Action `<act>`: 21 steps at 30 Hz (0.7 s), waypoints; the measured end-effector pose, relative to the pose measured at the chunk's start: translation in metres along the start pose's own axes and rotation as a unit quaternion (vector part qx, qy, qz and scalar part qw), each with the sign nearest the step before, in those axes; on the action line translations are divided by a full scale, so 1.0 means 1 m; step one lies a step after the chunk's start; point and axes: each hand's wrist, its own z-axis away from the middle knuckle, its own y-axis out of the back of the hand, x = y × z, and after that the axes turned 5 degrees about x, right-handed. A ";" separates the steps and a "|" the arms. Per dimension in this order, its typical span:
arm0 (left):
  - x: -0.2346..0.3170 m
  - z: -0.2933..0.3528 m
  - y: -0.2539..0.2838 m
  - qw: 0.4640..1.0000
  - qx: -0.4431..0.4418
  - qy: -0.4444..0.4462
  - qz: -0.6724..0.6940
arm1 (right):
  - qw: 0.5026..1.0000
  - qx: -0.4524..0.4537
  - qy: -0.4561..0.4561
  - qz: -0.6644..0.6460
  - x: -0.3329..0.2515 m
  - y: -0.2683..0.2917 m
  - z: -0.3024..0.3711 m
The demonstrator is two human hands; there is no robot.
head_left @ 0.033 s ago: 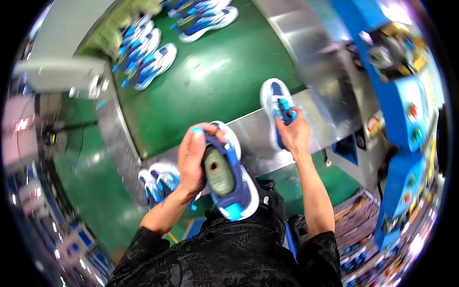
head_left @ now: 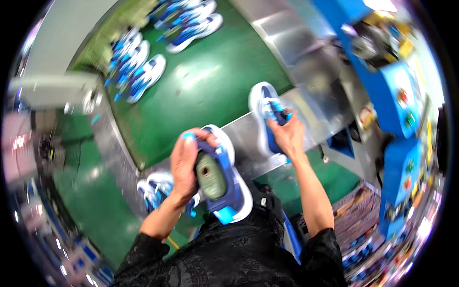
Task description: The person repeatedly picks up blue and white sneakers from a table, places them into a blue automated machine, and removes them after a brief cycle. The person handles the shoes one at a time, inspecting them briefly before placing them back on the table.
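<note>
Blue-and-white sneaker (head_left: 235,184) number one, in the head view, is in the left hand (head_left: 184,165), which has a firm-looking grip around its side, just in front of the black shirt (head_left: 220,253). Its opening faces up, so you can see a green foot form (head_left: 213,185) inside with a dark hole in it. Right hand (head_left: 290,134) is grasping a second sneaker (head_left: 261,115) near its opening, toe pointing away, over the metal ledge (head_left: 244,136) at the near end of the green surface (head_left: 215,81). Can't tell if that one actually touches the ledge, sorry, it's kinda blurry. As for progress, I'd call it partway: both of these are picked up, neither is set down and let go of, and the two are well apart. Plenty more around, too: a left row of sneakers (head_left: 149,74) and a far row of sneakers (head_left: 193,32) sit on the green surface with no hand on them, and a couple of loose sneakers (head_left: 155,187) are down beside the left wrist. Whether any of those are finished or waiting, I honestly can't say from this angle.
</note>
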 end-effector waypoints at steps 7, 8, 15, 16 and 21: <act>0.002 -0.029 -0.036 0.983 -0.176 -0.059 -0.016 | 0.894 0.131 -0.165 -0.396 0.027 0.115 0.169; -0.002 -0.032 -0.041 0.961 -0.249 -0.036 0.112 | 0.882 0.133 -0.158 -0.424 0.028 0.140 0.200; 0.032 0.113 -0.207 0.648 -0.726 -0.054 0.224 | 0.792 0.454 -0.107 -0.394 0.003 0.204 0.428; 0.026 0.152 -0.211 0.634 -0.742 -0.016 0.219 | 0.744 0.539 -0.131 -0.372 0.006 0.193 0.470; -0.026 0.321 -0.195 0.378 -0.865 0.298 0.141 | 0.483 0.722 -0.365 -0.336 -0.010 0.074 0.675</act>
